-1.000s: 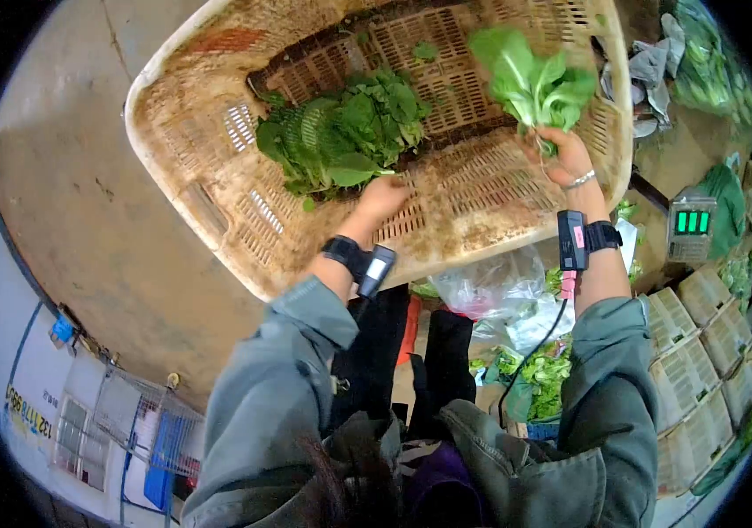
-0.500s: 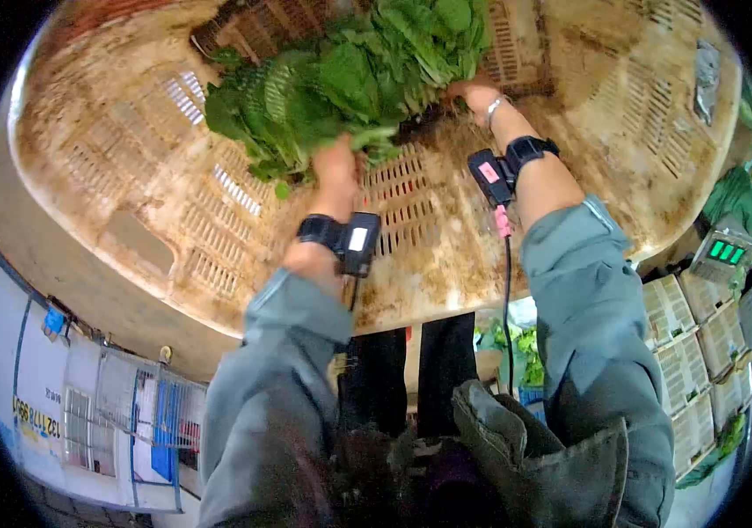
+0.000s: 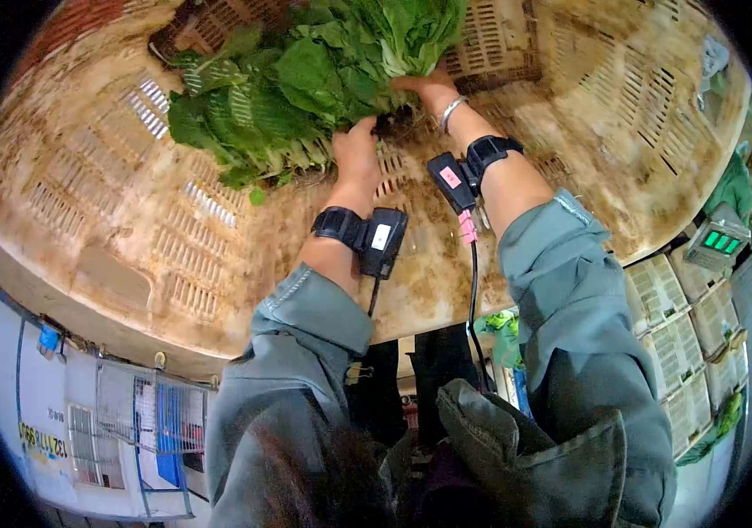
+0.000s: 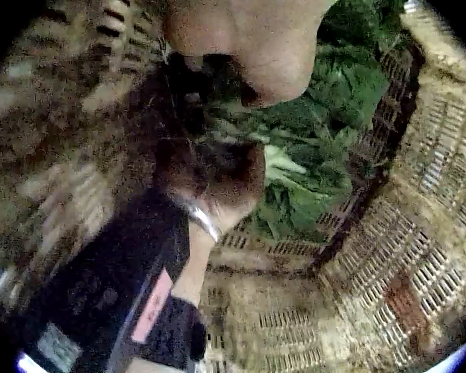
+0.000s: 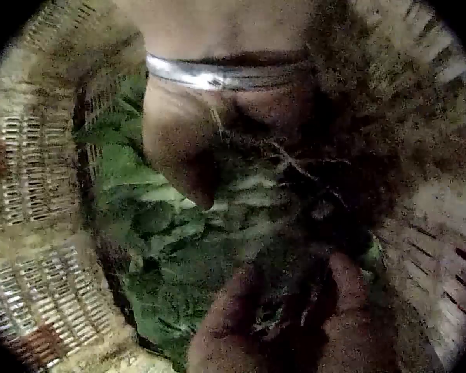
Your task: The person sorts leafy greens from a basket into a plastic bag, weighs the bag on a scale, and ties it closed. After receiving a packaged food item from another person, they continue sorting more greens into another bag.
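A row of leafy greens (image 3: 297, 88), with pale stems and stringy roots toward me, lies in the large dirty basket (image 3: 499, 238). My left hand (image 3: 358, 163), curled in at the root ends, grips some of the greens between thumb and fingers. Just right of it, my right hand (image 3: 433, 92) holds a bok choy (image 3: 407, 44) by its base, against the right end of the row. In the right wrist view, the right thumb (image 5: 182, 171) lies along pale stems, with the left hand (image 5: 287, 326) opposite. Some fingertips are hidden among leaves and roots.
A scale (image 3: 717, 242) with a lit green display stands right of the basket, by stacked pale crates (image 3: 679, 348). A wire rack (image 3: 152, 400) is at lower left. Cables hang from both wrist cameras. More greens (image 3: 503, 339) show below the basket's near edge.
The right hand brought the bok choy leftward from the basket's right side to the row of greens. The left hand stayed at the root ends. The view moved closer over the basket.
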The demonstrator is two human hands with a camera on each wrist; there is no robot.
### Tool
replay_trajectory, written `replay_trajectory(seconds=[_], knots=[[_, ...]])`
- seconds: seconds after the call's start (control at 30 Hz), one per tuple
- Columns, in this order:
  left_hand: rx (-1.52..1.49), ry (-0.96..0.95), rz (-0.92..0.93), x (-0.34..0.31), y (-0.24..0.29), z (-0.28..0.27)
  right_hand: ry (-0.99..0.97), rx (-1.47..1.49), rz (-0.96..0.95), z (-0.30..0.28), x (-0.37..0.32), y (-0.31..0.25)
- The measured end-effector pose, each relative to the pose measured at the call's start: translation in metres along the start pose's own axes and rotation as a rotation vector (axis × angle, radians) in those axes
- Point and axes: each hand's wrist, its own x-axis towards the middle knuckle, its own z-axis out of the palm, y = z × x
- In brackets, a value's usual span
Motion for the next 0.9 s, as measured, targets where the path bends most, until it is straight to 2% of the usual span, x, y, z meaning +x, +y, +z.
replay_trajectory(seconds=[0.03,0.07,0.13,0.17,0.2,0.27,0.3,0.33,0.4,0.43,0.47,0.57,0.63,0.73,0.8,0.87,0.9], knots=[[0.191,-0.083,0.277,-0.003,0.002,0.004,-0.050,0.226,-0.041,0.005,-0.004,-0.001],[0.184,-0.085,0.274,-0.003,0.006,0.008,-0.048,0.219,-0.040,0.005,-0.007,-0.003],[-0.510,-0.161,-0.191,-0.001,0.023,0.011,-0.176,0.362,-0.035,-0.003,-0.010,-0.019],[-0.541,-0.276,-0.191,0.016,0.013,-0.001,-0.364,0.399,-0.059,-0.013,-0.021,-0.038],[-0.477,-0.356,-0.239,0.000,0.040,0.002,-0.441,0.333,0.110,-0.022,-0.012,-0.045],[-0.438,-0.419,-0.293,-0.017,0.066,-0.007,-0.556,0.387,0.044,-0.047,-0.032,-0.089],[-0.369,-0.388,-0.343,-0.017,0.070,-0.009,-0.659,0.398,0.145,-0.057,-0.023,-0.094],[-0.367,-0.389,-0.340,-0.016,0.066,-0.008,-0.601,0.278,0.169,-0.058,-0.017,-0.092],[-0.627,-0.472,-0.186,0.003,0.048,0.002,-0.248,-0.201,-0.184,-0.047,-0.023,-0.093],[-0.733,-0.427,-0.207,0.014,0.038,0.008,-0.291,-0.236,-0.153,-0.045,-0.006,-0.077],[-0.735,-0.435,-0.210,0.017,0.036,0.012,-0.305,-0.132,-0.151,-0.042,-0.007,-0.073],[-0.706,-0.512,-0.152,0.018,0.032,0.015,-0.258,-0.183,-0.245,-0.045,-0.004,-0.056],[-0.636,-0.506,-0.152,0.019,0.033,0.018,-0.345,0.117,-0.276,-0.042,0.002,-0.040],[-0.465,-0.470,-0.174,0.022,0.048,0.017,-0.307,0.002,-0.250,-0.035,-0.027,-0.063],[-0.346,-0.429,-0.201,0.012,0.063,0.009,-0.312,0.026,-0.279,-0.032,-0.027,-0.063],[-0.197,-0.389,-0.122,-0.004,0.081,-0.001,-0.577,0.428,0.034,-0.038,-0.033,-0.072],[-0.139,-0.318,-0.107,-0.015,0.090,-0.003,-0.365,0.283,0.059,-0.039,-0.038,-0.078]])
